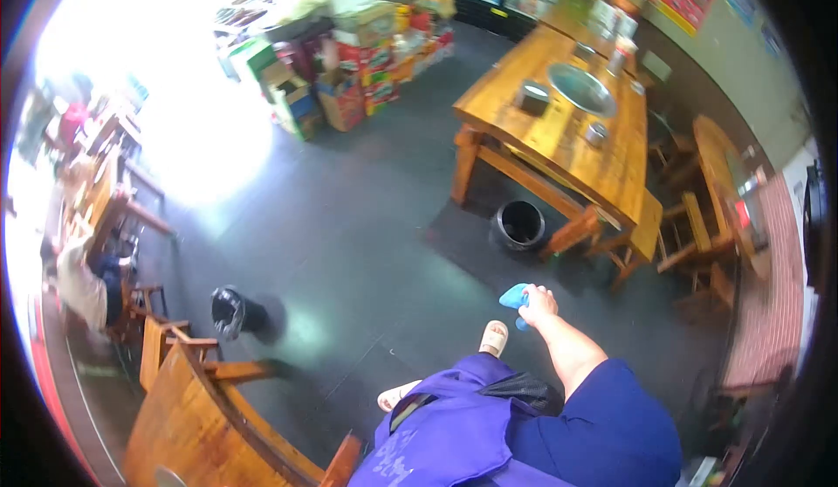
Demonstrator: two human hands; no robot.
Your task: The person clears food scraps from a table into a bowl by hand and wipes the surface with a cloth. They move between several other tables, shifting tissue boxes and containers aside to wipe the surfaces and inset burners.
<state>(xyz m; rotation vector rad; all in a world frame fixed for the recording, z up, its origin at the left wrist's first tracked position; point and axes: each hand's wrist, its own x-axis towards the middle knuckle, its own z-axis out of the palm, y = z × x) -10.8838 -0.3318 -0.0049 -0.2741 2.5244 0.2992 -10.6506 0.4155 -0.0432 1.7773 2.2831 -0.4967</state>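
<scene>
My right hand (539, 304) reaches out over the dark floor with its fingers closed around a light-blue cloth (513, 296). Part of the cloth sticks out on the left of the fist, and a bit shows below it. My left hand does not show. Below the arm are my purple apron (436, 448) and my sandalled feet. Nearest to the hand, beyond it, a black bin (519, 225) stands beside the leg of a wooden table (559, 151). That table has a round metal inset (582, 90) and small containers on top.
A round wooden table (201, 417) is close at lower left, with a second black bin (237, 312) past it. Stacked boxes (362, 72) stand at the back near bright light. Wooden stools (690, 234) crowd the right side. A person (87, 286) sits at far left.
</scene>
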